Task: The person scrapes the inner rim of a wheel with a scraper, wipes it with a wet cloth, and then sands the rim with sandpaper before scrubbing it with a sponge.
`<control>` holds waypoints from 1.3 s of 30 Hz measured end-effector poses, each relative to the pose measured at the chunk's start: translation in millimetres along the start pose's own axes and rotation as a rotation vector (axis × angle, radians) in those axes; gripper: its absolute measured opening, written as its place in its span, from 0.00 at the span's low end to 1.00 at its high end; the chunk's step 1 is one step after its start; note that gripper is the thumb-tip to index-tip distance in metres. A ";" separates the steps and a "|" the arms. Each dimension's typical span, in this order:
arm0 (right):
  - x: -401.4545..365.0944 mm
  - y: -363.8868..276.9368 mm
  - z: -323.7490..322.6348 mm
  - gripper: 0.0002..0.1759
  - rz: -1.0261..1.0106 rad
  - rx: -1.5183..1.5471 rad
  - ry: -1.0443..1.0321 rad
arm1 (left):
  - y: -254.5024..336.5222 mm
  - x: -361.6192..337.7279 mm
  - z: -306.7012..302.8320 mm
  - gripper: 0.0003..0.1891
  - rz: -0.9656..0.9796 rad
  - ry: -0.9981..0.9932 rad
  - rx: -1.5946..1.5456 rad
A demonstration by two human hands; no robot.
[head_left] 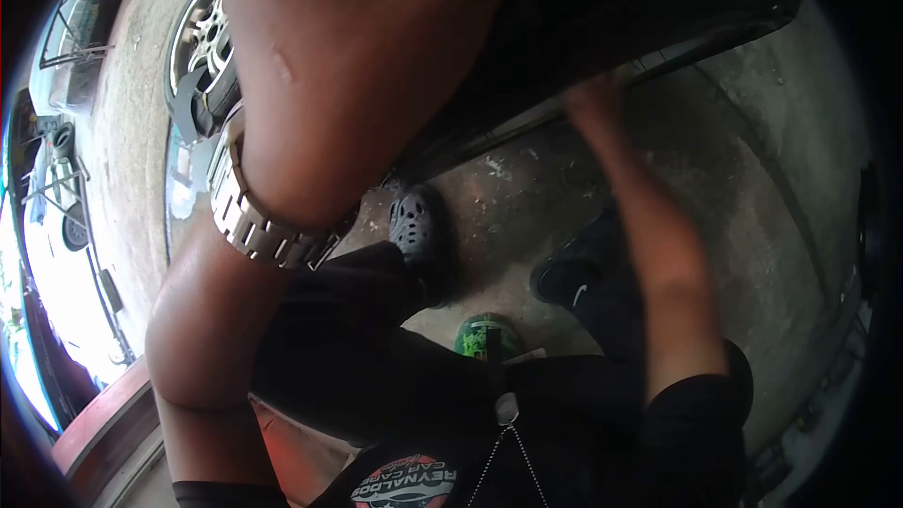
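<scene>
- Left hand (357,56) large and close to the lens, back turned to the camera, raised toward 12 o'clock against the dark panel (640,0).
- Its fingers past the top edge or hidden by the panel: apart or together, cannot tell.
- Metal watch (246,216) on that wrist, at 7 o'clock from the hand.
- Right hand (594,99) blurred, at 3 o'clock from the left hand, up at the panel's lower edge and seemingly touching it; fingers smeared, so no telling whether clamped or loose.
- Panel across the top of the view, long axis running from 8 o'clock to 2 o'clock, lower edge hanging over the concrete floor (752,160).
- Panel at about 1 o'clock from both hands; left hand nearer its 8 o'clock end, right hand nearer the middle of the edge.
- Grey clog (414,221) and black sneaker (564,273) on the floor, at 6 o'clock from the panel.
- Green can (482,337) at 6 o'clock again, between the two shoes and lower.
- Wheel (202,52) at 9 o'clock from the left hand, apart from it.
</scene>
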State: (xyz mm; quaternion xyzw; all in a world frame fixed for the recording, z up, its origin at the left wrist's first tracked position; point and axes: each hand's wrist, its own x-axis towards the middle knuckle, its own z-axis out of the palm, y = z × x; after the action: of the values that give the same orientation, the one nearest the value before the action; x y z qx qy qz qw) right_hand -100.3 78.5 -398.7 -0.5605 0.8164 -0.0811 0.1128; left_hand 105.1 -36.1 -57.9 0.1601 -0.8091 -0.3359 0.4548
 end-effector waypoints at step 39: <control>10.6 45.6 -25.3 0.18 -0.328 0.022 0.435 | 8.7 54.0 62.1 0.20 -0.157 -0.206 -0.058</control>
State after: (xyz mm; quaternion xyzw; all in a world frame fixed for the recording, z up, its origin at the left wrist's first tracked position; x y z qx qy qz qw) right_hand -151.8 85.1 -387.2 -0.6534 0.7187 -0.2258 -0.0740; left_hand 24.1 -35.6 -40.4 0.1743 -0.8265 -0.4084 0.3460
